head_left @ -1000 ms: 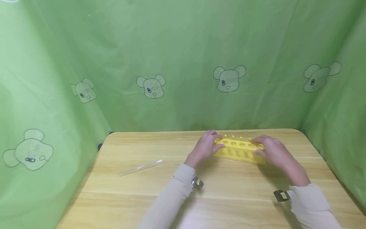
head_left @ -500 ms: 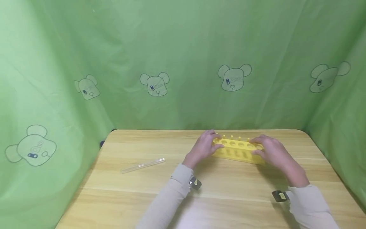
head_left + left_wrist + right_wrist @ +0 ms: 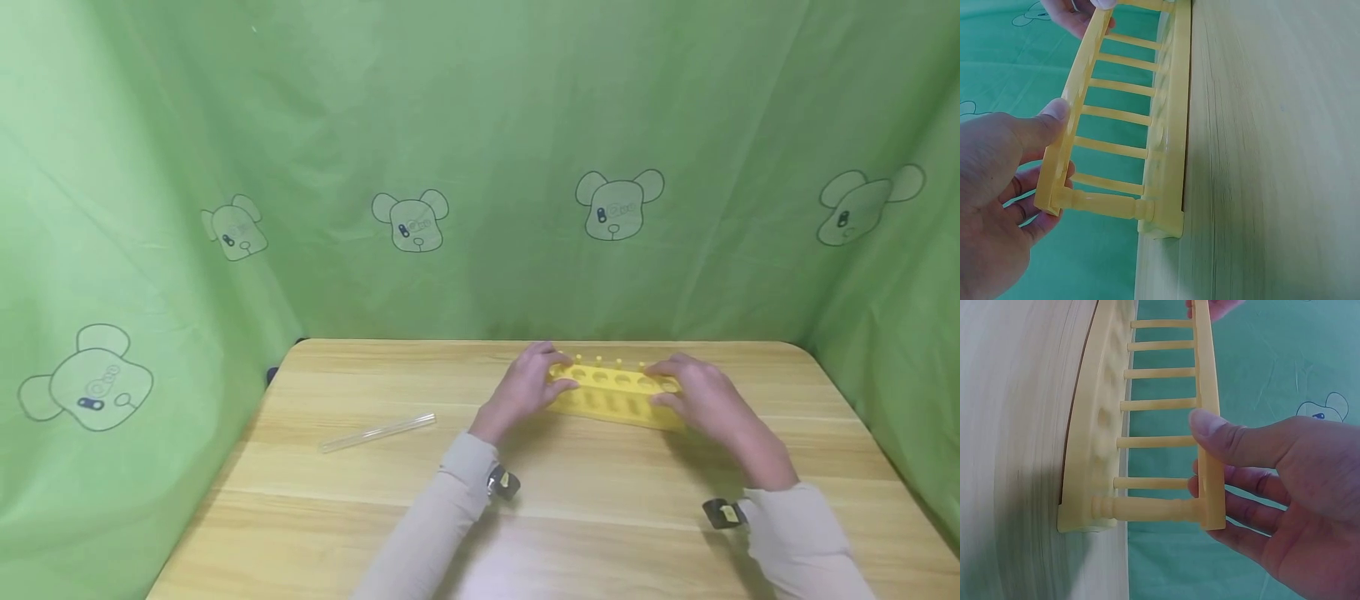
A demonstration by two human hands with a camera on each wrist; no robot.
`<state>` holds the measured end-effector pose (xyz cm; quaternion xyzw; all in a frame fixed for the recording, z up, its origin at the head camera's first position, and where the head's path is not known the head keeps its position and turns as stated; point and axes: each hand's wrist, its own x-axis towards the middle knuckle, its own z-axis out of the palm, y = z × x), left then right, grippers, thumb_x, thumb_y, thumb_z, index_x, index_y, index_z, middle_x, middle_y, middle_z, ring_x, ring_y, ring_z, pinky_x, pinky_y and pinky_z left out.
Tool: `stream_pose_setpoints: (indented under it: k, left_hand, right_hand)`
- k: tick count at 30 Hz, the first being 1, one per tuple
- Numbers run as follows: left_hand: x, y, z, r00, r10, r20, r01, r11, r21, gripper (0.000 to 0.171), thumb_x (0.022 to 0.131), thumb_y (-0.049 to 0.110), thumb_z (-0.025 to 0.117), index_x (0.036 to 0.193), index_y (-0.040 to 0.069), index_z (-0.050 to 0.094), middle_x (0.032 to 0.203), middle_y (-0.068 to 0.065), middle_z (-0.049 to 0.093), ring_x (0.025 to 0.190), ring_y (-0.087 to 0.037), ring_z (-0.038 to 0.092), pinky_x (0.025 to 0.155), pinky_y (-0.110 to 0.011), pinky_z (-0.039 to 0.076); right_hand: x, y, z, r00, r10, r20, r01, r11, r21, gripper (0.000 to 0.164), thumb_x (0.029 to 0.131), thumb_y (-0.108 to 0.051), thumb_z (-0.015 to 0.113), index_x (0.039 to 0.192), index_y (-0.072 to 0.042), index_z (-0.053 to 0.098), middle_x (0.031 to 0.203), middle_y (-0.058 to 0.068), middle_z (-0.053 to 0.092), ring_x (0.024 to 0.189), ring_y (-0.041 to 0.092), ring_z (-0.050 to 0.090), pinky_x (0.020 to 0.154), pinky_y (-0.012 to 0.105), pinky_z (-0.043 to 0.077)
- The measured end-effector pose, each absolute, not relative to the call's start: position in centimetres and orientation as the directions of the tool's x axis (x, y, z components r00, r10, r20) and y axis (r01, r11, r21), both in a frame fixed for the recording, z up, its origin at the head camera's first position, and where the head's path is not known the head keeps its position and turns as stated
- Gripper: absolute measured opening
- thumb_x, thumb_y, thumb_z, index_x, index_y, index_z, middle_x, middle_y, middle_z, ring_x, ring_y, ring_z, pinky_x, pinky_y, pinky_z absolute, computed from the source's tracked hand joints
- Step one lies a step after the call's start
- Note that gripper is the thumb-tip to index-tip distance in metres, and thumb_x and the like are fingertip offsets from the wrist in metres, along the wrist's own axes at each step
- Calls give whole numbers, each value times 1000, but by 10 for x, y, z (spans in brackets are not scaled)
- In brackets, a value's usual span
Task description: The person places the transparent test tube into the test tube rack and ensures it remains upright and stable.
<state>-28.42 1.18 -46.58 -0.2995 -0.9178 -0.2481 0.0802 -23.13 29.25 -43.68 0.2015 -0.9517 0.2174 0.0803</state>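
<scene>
Rack shift: yellow rack [image 3: 613, 387] sits slightly farther left than a second ago, hands along with it.
Rack place: toward the far edge of the wooden table [image 3: 600, 483]; base seems down, contact hard to judge.
Left hand [image 3: 521, 385]: pinches its left end.
Right hand [image 3: 703, 398]: pinches its right end.
Clear tube [image 3: 378, 433]: lies left, apart.
Green curtain [image 3: 495, 125]: behind.

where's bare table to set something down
Bare table lies between the left sleeve and right sleeve, before the yellow rack; also between clear tube and left sleeve. Crowded around the rack, held by left hand and right hand.
</scene>
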Motion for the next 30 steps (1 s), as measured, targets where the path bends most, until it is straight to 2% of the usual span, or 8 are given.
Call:
stream_pose_setpoints:
  k: [6, 13, 23, 30]
  left_hand:
    - [-283, 5, -467, -803, 503, 319, 596, 690, 412, 42, 93, 36, 77, 126, 11, 71, 119, 0, 67, 115, -13, 58, 106, -20, 47]
    - [-282, -3, -469, -810, 492, 319, 586, 692, 421, 43, 93, 37, 76, 127, 11, 71, 120, 0, 68, 117, -14, 57, 108, -24, 46]
    - [-279, -19, -471, -818, 471, 331, 576, 679, 456, 44, 93, 36, 76, 128, 10, 70, 118, -2, 66, 114, -14, 58, 104, -24, 49]
    - [-280, -28, -473, -812, 478, 336, 584, 658, 475, 44, 92, 34, 77, 127, 8, 70, 115, -5, 66, 109, -22, 62, 96, -22, 51]
  right_hand:
    - [-233, 287, -438, -908, -347, 235, -416, 817, -399, 46, 84, -6, 83, 126, 5, 66, 121, 27, 65, 108, 49, 63, 93, 65, 53]
    - [-234, 280, -439, -899, -359, 250, -434, 807, -401, 46, 84, -6, 83, 126, 5, 66, 122, 28, 64, 108, 50, 63, 92, 64, 54]
    - [-237, 266, -441, -897, -359, 259, -440, 785, -436, 46, 84, -6, 83, 126, 4, 67, 120, 27, 64, 105, 47, 64, 91, 62, 56]
    - [-238, 262, -447, -898, -345, 272, -438, 764, -474, 45, 84, -7, 83, 126, 3, 68, 117, 22, 65, 104, 44, 64, 89, 60, 57]
